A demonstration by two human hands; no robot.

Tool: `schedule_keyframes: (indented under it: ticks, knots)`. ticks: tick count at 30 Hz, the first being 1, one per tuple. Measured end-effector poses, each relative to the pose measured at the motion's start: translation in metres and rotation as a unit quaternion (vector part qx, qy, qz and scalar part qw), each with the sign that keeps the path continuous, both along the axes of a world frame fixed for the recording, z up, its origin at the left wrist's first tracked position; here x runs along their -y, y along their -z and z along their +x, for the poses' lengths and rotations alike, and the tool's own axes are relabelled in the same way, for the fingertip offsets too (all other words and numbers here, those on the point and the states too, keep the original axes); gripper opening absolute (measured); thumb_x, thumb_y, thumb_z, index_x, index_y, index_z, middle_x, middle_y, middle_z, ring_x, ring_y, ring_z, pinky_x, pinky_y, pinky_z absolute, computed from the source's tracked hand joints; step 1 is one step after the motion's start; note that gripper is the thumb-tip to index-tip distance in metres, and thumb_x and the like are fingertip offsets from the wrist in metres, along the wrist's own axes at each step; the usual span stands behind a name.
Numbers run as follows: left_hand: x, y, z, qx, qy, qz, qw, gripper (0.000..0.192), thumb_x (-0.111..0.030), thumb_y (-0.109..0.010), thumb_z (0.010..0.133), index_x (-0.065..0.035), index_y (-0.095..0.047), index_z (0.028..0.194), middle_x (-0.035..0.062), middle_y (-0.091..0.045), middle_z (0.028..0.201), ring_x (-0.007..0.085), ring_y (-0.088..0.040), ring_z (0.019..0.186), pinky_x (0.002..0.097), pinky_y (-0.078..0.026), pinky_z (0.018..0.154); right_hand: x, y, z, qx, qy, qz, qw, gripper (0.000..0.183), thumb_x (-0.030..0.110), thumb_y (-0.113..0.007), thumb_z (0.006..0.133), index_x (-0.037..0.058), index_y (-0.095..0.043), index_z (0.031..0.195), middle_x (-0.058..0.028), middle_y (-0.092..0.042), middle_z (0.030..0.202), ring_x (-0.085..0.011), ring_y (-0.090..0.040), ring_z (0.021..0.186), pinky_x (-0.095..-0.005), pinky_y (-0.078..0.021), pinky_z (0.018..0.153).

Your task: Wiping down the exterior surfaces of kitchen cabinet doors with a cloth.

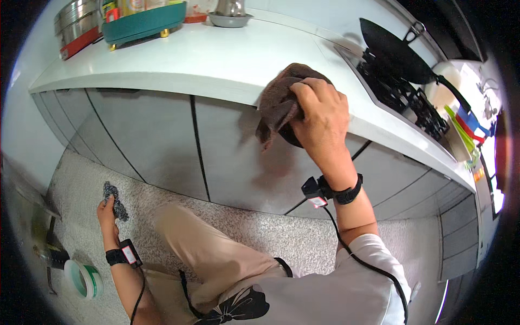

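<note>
My right hand (323,113) grips a bunched brown cloth (280,97) at the front edge of the white countertop (227,57). Part of the cloth lies on the counter and part hangs down in front of the grey cabinet doors (231,150). Low on the left, my left hand (107,217) holds a dark grey, speckled scrubber or cloth (115,201) above the floor. Each wrist bears a black strap with a small cabled device.
A black wok (396,50) stands over the gas stove (386,81) at the right. A teal tray (144,24) with bottles, a steel pot (77,20) and a grey dish (230,19) stand along the counter's back. A white bucket (83,280) sits on the floor at lower left.
</note>
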State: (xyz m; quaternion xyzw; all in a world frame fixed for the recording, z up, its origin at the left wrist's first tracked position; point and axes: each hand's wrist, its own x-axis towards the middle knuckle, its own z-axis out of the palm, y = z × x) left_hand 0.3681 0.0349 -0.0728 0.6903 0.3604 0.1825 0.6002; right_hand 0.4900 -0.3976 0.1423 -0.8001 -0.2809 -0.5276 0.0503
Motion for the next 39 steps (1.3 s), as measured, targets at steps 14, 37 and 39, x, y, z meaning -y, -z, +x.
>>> schedule_keyframes:
  ticks: [14, 37, 39]
  knots:
    - [-0.004, 0.024, 0.015, -0.016, -0.001, 0.015, 1.000, 0.044, -0.037, -0.058, 0.073, 0.0033, -0.049, 0.089, 0.0088, -0.053, 0.087, 0.0189, -0.050, 0.071, 0.0292, -0.039, 0.058, 0.153, 0.068, -0.020, 0.228, 0.130, 0.093, 0.960, 0.031, 0.006, -0.063, 0.061, 0.0046, -0.054, 0.092, -0.0129, -0.051, 0.100, -0.0275, -0.048, 0.092, -0.0356, -0.0366, 0.079]
    - [-0.023, 0.031, 0.014, -0.072, 0.023, 0.015, 0.997, 0.058, -0.039, -0.060, 0.070, 0.0022, -0.043, 0.106, 0.0109, -0.048, 0.097, 0.0202, -0.047, 0.083, 0.0333, -0.037, 0.070, 0.146, 0.127, -0.017, 0.087, 0.177, 0.073, 0.978, 0.043, 0.025, -0.056, 0.063, -0.0006, -0.053, 0.096, -0.0190, -0.044, 0.107, -0.0383, -0.037, 0.104, -0.0460, -0.0266, 0.089]
    - [-0.019, 0.032, 0.017, -0.073, 0.030, 0.014, 0.997, 0.060, -0.039, -0.060, 0.070, 0.0031, -0.041, 0.108, 0.0116, -0.049, 0.097, 0.0201, -0.048, 0.083, 0.0337, -0.038, 0.070, 0.162, 0.129, -0.017, 0.115, 0.182, 0.133, 0.968, 0.046, 0.028, -0.054, 0.067, -0.0027, -0.049, 0.100, -0.0231, -0.042, 0.109, -0.0394, -0.037, 0.105, -0.0437, -0.0282, 0.089]
